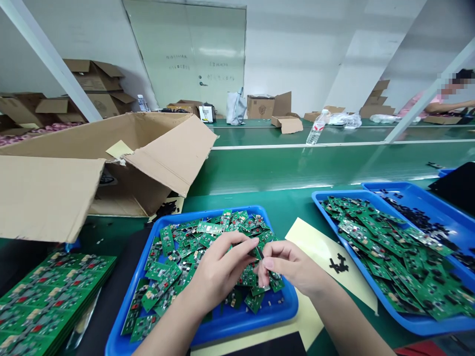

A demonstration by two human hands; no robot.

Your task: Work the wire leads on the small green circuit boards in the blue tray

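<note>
Over a blue tray (243, 336) heaped with small green circuit boards (163, 277), my two hands meet. My left hand (224, 264) is closed, its thumb and fingers pinching a small circuit board (257, 253) seen nearly edge-on. My right hand (287, 264) touches the same spot from the right, thumb and forefinger pressed together with the other fingers curled. What sits between the right fingertips is too small and covered to make out. Several small black parts (339, 264) lie on yellow paper (315, 242) beside the right forearm.
A second blue tray (403, 324) of circuit boards stands right, with another blue tray (441, 207) of black parts behind it. Stacked board panels (48, 301) lie left. An open carton (163, 153) rises behind them. A bottle (317, 128) and a person (438, 104) are farther back.
</note>
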